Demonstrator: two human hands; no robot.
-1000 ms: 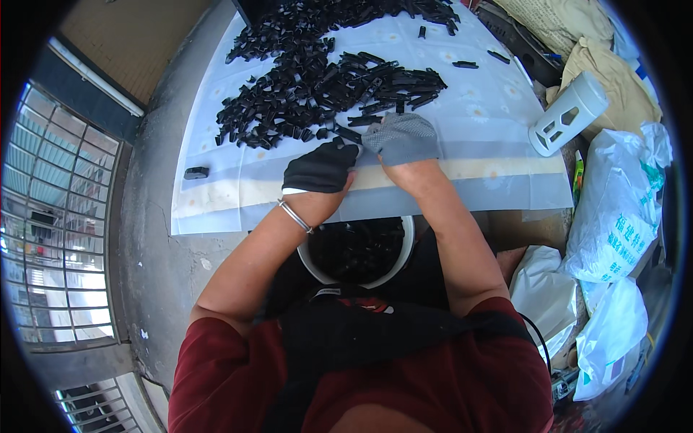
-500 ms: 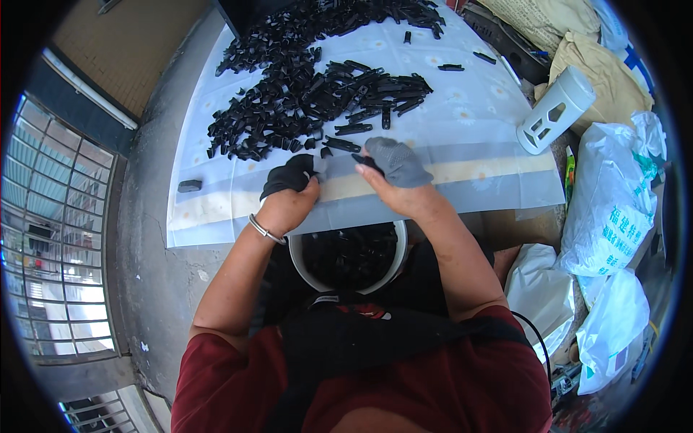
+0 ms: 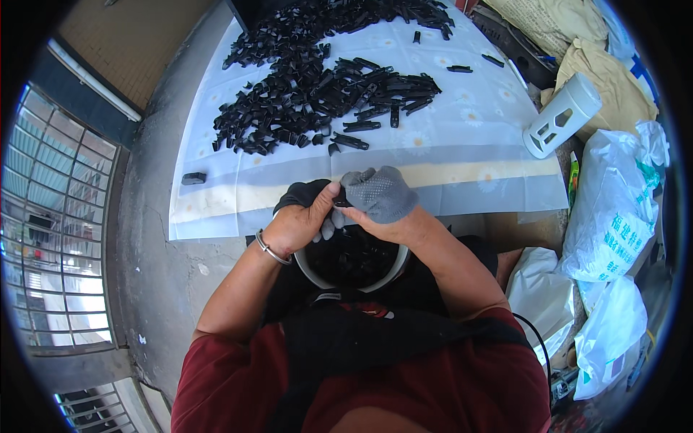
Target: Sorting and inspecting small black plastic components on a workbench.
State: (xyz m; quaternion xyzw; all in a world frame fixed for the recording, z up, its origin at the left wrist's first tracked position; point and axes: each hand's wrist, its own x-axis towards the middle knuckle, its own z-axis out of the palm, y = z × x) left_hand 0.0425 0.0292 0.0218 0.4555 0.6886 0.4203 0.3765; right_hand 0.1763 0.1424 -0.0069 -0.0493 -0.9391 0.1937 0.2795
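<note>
My left hand (image 3: 303, 213), in a black fingerless-style glove with a bare thumb, is closed at the table's near edge. My right hand (image 3: 379, 198), in a grey dotted glove with its thumb bare, meets it there. Between the two hands a small black plastic part (image 3: 341, 200) is gripped, mostly hidden by the fingers. Just beyond them, loose black plastic clips (image 3: 271, 108) lie heaped on the table, with longer black plastic pieces (image 3: 393, 90) at the heap's right. Below my hands a white bucket (image 3: 312, 278) between my legs holds more black parts.
A flowered plastic cloth (image 3: 476, 162) covers the table. One black block (image 3: 193, 178) lies near its left edge. A pale cylindrical holder with cutouts (image 3: 561, 115) stands at the right edge. White plastic sacks (image 3: 610, 209) crowd the right side; a barred window (image 3: 58, 238) is left.
My hands have come together and drawn back toward me, over the bucket's far rim. The black part that was in my right hand is now between both hands.
</note>
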